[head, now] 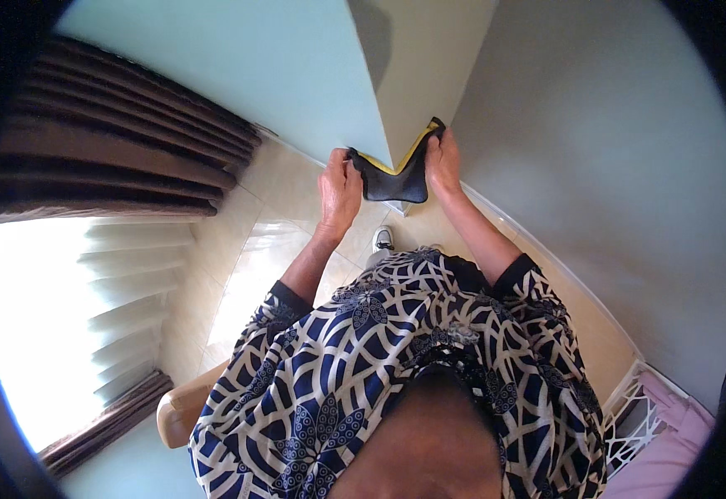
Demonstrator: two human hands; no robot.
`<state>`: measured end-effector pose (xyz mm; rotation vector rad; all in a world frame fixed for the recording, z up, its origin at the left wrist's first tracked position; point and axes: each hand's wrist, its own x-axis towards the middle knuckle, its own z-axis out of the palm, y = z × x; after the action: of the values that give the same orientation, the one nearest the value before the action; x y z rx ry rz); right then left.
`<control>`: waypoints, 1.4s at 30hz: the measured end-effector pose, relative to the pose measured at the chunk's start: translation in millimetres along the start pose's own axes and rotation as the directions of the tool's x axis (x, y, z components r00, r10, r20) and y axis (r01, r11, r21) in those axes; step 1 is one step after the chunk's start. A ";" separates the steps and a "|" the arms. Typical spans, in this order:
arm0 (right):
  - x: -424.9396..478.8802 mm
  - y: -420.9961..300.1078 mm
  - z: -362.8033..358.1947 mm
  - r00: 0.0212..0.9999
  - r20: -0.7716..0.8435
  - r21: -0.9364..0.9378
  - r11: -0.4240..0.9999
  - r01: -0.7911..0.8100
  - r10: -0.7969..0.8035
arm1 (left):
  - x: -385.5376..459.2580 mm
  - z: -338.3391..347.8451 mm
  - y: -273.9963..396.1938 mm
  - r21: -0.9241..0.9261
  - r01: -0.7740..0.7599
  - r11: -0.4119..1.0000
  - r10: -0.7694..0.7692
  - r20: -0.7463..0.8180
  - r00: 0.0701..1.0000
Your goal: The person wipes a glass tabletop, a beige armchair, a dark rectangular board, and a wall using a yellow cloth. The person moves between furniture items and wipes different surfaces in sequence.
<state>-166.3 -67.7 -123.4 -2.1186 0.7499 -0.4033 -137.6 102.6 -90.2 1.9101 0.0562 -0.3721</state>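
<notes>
A dark grey cloth (pixel 397 184) with a yellow underside is bent around the outer corner of a wall (pixel 383 118), yellow side towards the wall. My left hand (pixel 341 190) grips its left end, fingers curled over the edge, beside the pale blue face of the corner. On the other side, my right hand (pixel 442 163) holds the raised right end by the beige face. Between my hands the cloth hangs slightly below the fold.
Dark brown curtains (pixel 119 137) and a bright sheer curtain (pixel 132 293) hang at the left. A grey wall (pixel 587 156) rises at the right. Behind on the left is a tan padded furniture arm (pixel 182 405); at the lower right, a white openwork piece (pixel 634 424) with pink fabric (pixel 674 436).
</notes>
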 end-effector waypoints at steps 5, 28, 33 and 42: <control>-15.5 -90.8 -37.5 0.966 0.260 0.219 0.974 -0.062 0.003 | 14.2 -23.4 38.3 -0.465 -0.080 0.882 -0.063 -0.283 0.957; -5.1 -16.0 -81.0 0.996 0.054 0.379 0.921 -0.092 0.077 | -93.6 25.0 2.3 -0.352 0.543 0.762 -0.441 0.332 0.834; -12.9 -13.4 -88.8 0.999 0.036 0.226 0.974 -0.003 -0.005 | -79.8 43.1 11.3 -0.243 0.439 0.865 -0.358 0.316 0.879; 38.8 -36.7 -69.8 0.978 0.099 0.595 0.776 -0.208 0.186 | 52.4 39.2 35.6 -0.570 0.073 0.818 -0.175 -0.125 0.977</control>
<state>-159.2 -117.3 -51.2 -1.4229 0.6980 -0.4218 -89.2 46.3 -85.2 1.3424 0.3713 -0.2389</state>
